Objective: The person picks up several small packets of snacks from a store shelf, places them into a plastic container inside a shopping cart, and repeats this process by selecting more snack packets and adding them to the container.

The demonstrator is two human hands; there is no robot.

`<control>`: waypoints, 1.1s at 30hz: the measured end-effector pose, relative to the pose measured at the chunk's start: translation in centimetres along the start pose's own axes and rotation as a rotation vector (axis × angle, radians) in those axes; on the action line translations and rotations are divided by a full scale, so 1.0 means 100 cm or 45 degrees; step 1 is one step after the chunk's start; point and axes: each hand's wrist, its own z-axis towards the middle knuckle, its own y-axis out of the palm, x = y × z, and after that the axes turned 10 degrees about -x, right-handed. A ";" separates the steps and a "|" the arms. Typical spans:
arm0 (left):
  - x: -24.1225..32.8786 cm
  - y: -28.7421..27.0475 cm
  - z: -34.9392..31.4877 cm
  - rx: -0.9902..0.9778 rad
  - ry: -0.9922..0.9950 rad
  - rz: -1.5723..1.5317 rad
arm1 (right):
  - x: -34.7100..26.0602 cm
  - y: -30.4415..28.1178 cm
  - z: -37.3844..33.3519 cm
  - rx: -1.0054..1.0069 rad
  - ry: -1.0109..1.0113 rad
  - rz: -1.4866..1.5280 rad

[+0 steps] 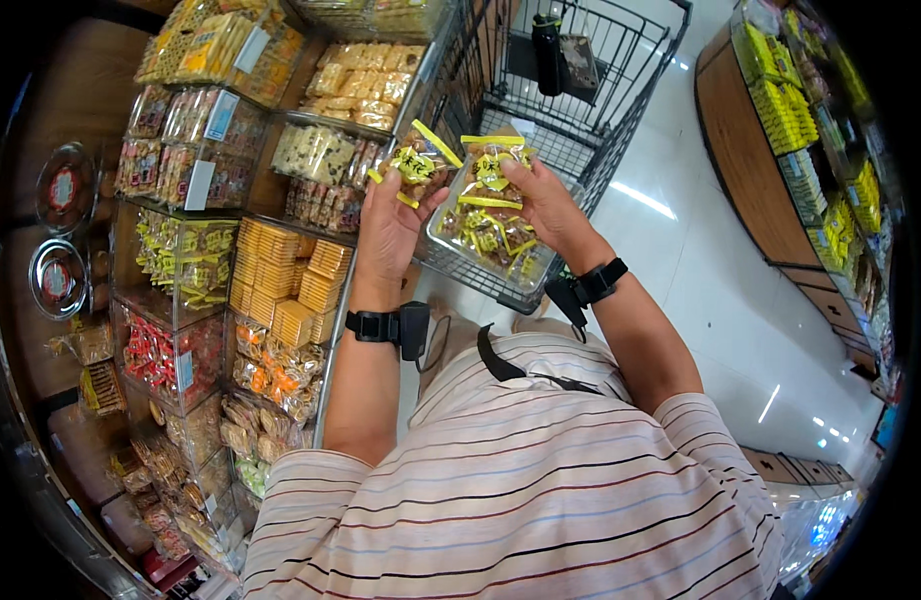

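Observation:
My left hand [387, 232] grips a small clear snack packet [418, 168] with yellow edges and brown pieces inside. A similar packet [488, 180] is in my right hand [548, 205], the thumb pressed on its front. The two packets are side by side, close together. Just below them is a clear plastic bin [442, 238] with several more of these packets [498, 240] in it. The bin is over the near end of a wire shopping cart [620, 130]; whether it rests on the cart I cannot tell.
Shelves of wrapped biscuits [280, 275] in clear bins rise close on my left. In the cart's far part are a black bottle [547, 55] and a flat dark item [580, 65]. A curved wooden display [750, 180] with yellow packets stands to the right, across the shiny floor [670, 260].

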 end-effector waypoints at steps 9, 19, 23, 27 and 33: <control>0.056 -0.030 -0.024 0.214 0.222 -0.044 | 0.018 0.076 0.037 -0.107 0.030 -0.188; 0.129 -0.100 -0.080 0.238 0.304 -0.098 | 0.076 0.177 0.085 -0.170 0.083 -0.251; 0.166 -0.116 -0.103 0.320 0.270 0.181 | 0.094 0.228 0.102 -0.296 0.102 -0.243; 0.204 -0.132 -0.128 0.369 0.235 0.497 | 0.120 0.264 0.126 -0.348 0.143 -0.257; 0.244 -0.171 -0.160 0.453 0.126 0.804 | 0.161 0.315 0.157 -0.408 0.164 -0.387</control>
